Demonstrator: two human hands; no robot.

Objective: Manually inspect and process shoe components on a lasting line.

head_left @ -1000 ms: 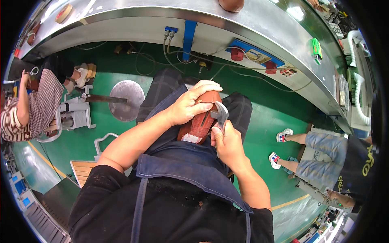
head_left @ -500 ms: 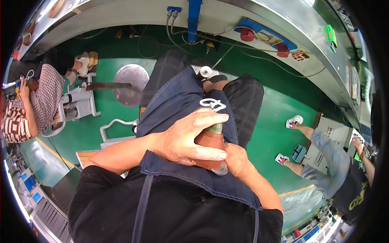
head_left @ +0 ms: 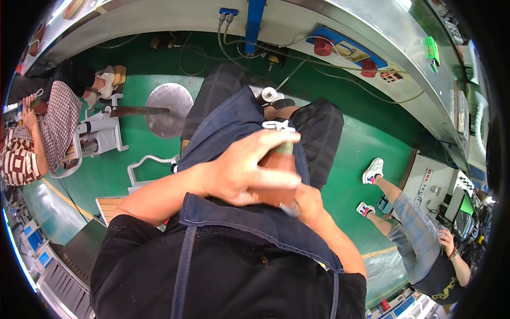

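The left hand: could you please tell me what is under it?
Under the left hand is a brown shoe, showing between thumb and fingers; the part beneath the palm is covered.

Room right of knees point(head_left: 322, 118); capped post point(head_left: 269, 94), bench point(head_left: 175, 29) beyond shoe point(head_left: 280, 161).

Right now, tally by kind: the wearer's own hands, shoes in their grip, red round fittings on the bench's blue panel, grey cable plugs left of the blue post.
Left hand and right hand: 2
Brown shoe: 1
Red round fittings: 2
Grey cable plugs: 2
Total: 7
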